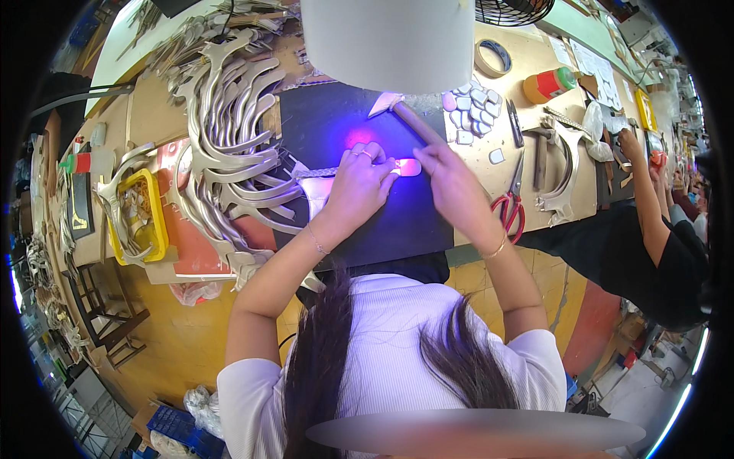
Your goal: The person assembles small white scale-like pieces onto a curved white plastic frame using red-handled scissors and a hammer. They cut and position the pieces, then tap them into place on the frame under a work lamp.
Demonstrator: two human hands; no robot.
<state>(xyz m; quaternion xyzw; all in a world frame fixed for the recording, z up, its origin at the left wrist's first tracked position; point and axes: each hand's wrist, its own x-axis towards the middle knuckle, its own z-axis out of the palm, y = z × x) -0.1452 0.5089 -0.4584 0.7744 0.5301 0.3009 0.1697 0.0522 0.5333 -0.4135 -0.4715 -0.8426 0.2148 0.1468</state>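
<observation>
My left hand (358, 183) presses a small flat pinkish piece (409, 167) and a silvery shaped strip (315, 183) onto a dark mat (321, 122), fingers curled around them. My right hand (447, 180) grips a wooden-handled tool (413, 121) whose head (382, 103) points away from me, over the mat under a violet glow (359, 136). The pinkish piece lies between both hands' fingertips.
A big pile of silvery curved cut pieces (229, 130) lies left of the mat. Small pale patches (470, 111), red-handled scissors (511, 206), a tape roll (493, 57), an orange bottle (547, 83) and a yellow tray (141, 218) surround it. Another person's arm (650, 206) works at right. A white lamp shade (386, 42) hangs overhead.
</observation>
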